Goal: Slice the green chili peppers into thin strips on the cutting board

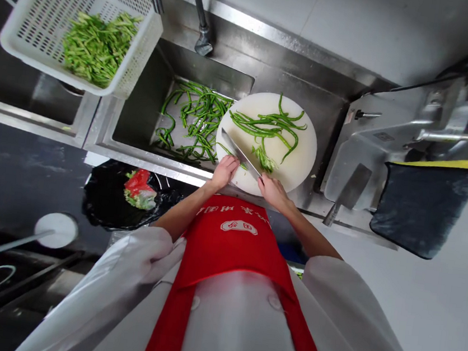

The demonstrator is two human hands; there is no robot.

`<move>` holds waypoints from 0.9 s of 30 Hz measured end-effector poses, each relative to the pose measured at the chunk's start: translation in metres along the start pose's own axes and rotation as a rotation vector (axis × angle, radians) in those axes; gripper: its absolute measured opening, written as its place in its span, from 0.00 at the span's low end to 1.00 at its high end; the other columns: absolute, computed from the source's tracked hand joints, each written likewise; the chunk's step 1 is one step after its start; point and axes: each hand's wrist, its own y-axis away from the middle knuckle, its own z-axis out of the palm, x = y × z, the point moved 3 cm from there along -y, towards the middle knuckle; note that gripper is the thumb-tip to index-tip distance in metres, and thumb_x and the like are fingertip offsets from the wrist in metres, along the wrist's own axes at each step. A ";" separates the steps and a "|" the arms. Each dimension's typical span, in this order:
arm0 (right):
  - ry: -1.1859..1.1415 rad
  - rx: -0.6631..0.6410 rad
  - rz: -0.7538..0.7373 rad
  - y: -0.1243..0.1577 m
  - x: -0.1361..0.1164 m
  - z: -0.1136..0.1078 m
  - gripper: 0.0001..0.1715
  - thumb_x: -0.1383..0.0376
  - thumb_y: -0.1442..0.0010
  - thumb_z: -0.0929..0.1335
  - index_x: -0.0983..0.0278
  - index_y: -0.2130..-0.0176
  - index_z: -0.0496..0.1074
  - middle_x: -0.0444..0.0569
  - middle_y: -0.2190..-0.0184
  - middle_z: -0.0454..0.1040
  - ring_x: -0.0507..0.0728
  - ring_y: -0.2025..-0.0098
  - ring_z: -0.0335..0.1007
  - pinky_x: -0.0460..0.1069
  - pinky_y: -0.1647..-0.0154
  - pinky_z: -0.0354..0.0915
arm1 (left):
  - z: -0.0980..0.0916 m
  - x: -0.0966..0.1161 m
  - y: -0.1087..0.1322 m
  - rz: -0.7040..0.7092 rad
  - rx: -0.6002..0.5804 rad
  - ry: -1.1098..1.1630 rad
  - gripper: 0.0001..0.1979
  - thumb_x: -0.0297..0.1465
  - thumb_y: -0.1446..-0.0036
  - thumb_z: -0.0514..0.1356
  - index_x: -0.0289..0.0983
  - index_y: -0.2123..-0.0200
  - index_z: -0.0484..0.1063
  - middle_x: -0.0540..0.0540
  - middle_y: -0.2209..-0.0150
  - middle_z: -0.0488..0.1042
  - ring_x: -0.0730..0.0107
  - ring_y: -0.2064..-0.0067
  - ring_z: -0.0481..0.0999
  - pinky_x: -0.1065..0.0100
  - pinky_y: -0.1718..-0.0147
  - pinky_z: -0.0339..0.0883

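Observation:
A round white cutting board (pixel 300 149) rests over the right part of a steel sink. Long green peppers (pixel 267 124) lie across it, with a small pile of cut pieces (pixel 264 159) near the front. My right hand (pixel 272 190) grips the handle of a knife (pixel 239 152), whose blade angles up and left over the board. My left hand (pixel 225 171) rests with fingers curled at the board's front left edge, beside the blade, on something I cannot make out.
More whole peppers (pixel 193 120) lie in the sink basin (pixel 139 119). A white perforated basket (pixel 36 18) of cut greens sits upper left. A black rubbish bag (pixel 104 200) holds scraps below. A steel machine (pixel 390 137) and a dark cloth (pixel 420 208) stand at right.

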 end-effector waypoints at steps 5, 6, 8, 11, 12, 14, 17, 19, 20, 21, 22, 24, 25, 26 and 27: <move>0.036 0.012 0.044 0.011 -0.005 0.001 0.24 0.58 0.25 0.52 0.66 0.44 0.66 0.60 0.57 0.79 0.63 0.53 0.77 0.51 0.52 0.65 | -0.002 -0.003 -0.002 0.009 -0.031 0.002 0.14 0.34 0.30 0.50 0.38 0.54 0.75 0.41 0.57 0.73 0.59 0.51 0.70 0.54 0.48 0.69; 0.037 0.011 0.044 0.012 -0.009 0.002 0.24 0.58 0.25 0.52 0.66 0.44 0.66 0.59 0.57 0.80 0.62 0.54 0.78 0.51 0.52 0.66 | -0.002 -0.002 -0.002 0.007 -0.029 0.003 0.14 0.34 0.30 0.50 0.38 0.54 0.75 0.40 0.57 0.73 0.59 0.51 0.70 0.54 0.48 0.69; 0.032 0.012 0.041 0.009 -0.017 0.004 0.23 0.59 0.25 0.52 0.66 0.44 0.66 0.58 0.58 0.80 0.62 0.55 0.78 0.50 0.54 0.66 | -0.003 -0.001 -0.002 0.007 -0.023 0.006 0.14 0.33 0.30 0.50 0.38 0.53 0.74 0.40 0.57 0.73 0.59 0.51 0.70 0.55 0.48 0.69; 0.019 0.036 0.033 0.003 -0.024 0.000 0.23 0.59 0.25 0.52 0.66 0.44 0.66 0.58 0.57 0.80 0.62 0.55 0.78 0.50 0.54 0.67 | -0.002 -0.001 -0.002 0.004 -0.021 -0.003 0.14 0.33 0.30 0.49 0.38 0.52 0.74 0.40 0.57 0.73 0.58 0.51 0.70 0.54 0.48 0.69; 0.012 0.043 0.025 0.002 -0.025 -0.002 0.24 0.59 0.25 0.52 0.66 0.44 0.66 0.58 0.56 0.80 0.62 0.54 0.78 0.50 0.54 0.66 | -0.001 0.000 -0.002 0.002 -0.026 -0.008 0.14 0.33 0.30 0.49 0.38 0.53 0.74 0.40 0.56 0.74 0.58 0.51 0.70 0.54 0.48 0.68; -0.009 0.036 0.010 0.002 -0.025 -0.003 0.23 0.58 0.25 0.52 0.65 0.44 0.66 0.58 0.56 0.80 0.61 0.54 0.77 0.50 0.52 0.66 | 0.000 0.000 -0.001 0.000 -0.029 -0.013 0.14 0.33 0.30 0.49 0.38 0.53 0.75 0.40 0.56 0.74 0.58 0.51 0.70 0.53 0.48 0.68; -0.042 0.027 0.033 0.000 -0.028 0.000 0.23 0.59 0.25 0.53 0.65 0.44 0.67 0.58 0.56 0.79 0.61 0.53 0.77 0.50 0.52 0.66 | -0.002 -0.003 0.001 0.002 -0.034 -0.015 0.14 0.32 0.30 0.50 0.38 0.53 0.75 0.39 0.56 0.74 0.57 0.50 0.70 0.53 0.48 0.68; -0.070 0.043 0.045 -0.008 -0.029 0.002 0.22 0.58 0.25 0.53 0.66 0.44 0.67 0.58 0.56 0.79 0.61 0.53 0.77 0.50 0.52 0.66 | -0.008 -0.011 0.000 0.015 -0.041 -0.029 0.14 0.33 0.30 0.50 0.38 0.54 0.75 0.39 0.55 0.74 0.57 0.49 0.70 0.53 0.48 0.67; -0.087 0.058 0.040 -0.013 -0.028 0.002 0.22 0.58 0.25 0.54 0.66 0.44 0.67 0.58 0.55 0.79 0.61 0.53 0.77 0.50 0.52 0.66 | -0.013 -0.016 -0.001 0.017 -0.040 -0.043 0.14 0.33 0.30 0.50 0.38 0.54 0.75 0.39 0.55 0.74 0.57 0.49 0.70 0.53 0.48 0.67; -0.108 0.066 0.024 -0.017 -0.026 0.001 0.22 0.58 0.25 0.54 0.65 0.44 0.67 0.59 0.55 0.79 0.61 0.53 0.76 0.50 0.52 0.65 | -0.017 -0.021 -0.003 0.017 -0.037 -0.057 0.14 0.33 0.30 0.50 0.38 0.54 0.75 0.39 0.55 0.74 0.57 0.49 0.69 0.53 0.48 0.67; -0.131 0.068 0.002 -0.021 -0.021 0.000 0.22 0.58 0.25 0.54 0.65 0.45 0.68 0.58 0.55 0.79 0.61 0.52 0.76 0.50 0.53 0.65 | -0.021 -0.026 -0.005 0.017 -0.036 -0.067 0.14 0.34 0.30 0.50 0.38 0.55 0.75 0.40 0.55 0.74 0.57 0.49 0.69 0.52 0.49 0.67; -0.167 0.065 -0.029 -0.023 -0.008 -0.004 0.22 0.57 0.25 0.54 0.65 0.47 0.70 0.58 0.54 0.79 0.61 0.52 0.76 0.49 0.53 0.65 | -0.024 -0.031 -0.010 0.019 -0.057 -0.071 0.14 0.34 0.30 0.50 0.39 0.56 0.75 0.40 0.55 0.74 0.57 0.49 0.69 0.52 0.48 0.66; -0.169 0.062 -0.022 -0.021 -0.001 -0.005 0.23 0.57 0.25 0.54 0.65 0.48 0.70 0.58 0.55 0.79 0.61 0.52 0.76 0.49 0.54 0.65 | -0.022 -0.030 -0.012 0.031 -0.084 -0.065 0.14 0.34 0.30 0.50 0.39 0.55 0.75 0.40 0.55 0.74 0.57 0.49 0.69 0.52 0.48 0.67; -0.157 0.059 0.004 -0.016 0.006 -0.006 0.23 0.56 0.25 0.54 0.65 0.48 0.70 0.58 0.55 0.79 0.62 0.52 0.76 0.49 0.54 0.65 | -0.019 -0.028 -0.013 0.048 -0.112 -0.059 0.14 0.34 0.30 0.50 0.39 0.55 0.75 0.40 0.55 0.74 0.58 0.49 0.69 0.52 0.48 0.67; -0.133 0.059 0.045 -0.010 0.012 -0.005 0.24 0.56 0.25 0.54 0.65 0.48 0.70 0.59 0.56 0.79 0.62 0.53 0.76 0.50 0.54 0.65 | -0.015 -0.024 -0.014 0.058 -0.130 -0.057 0.14 0.34 0.30 0.50 0.39 0.55 0.75 0.40 0.54 0.74 0.58 0.49 0.69 0.53 0.47 0.67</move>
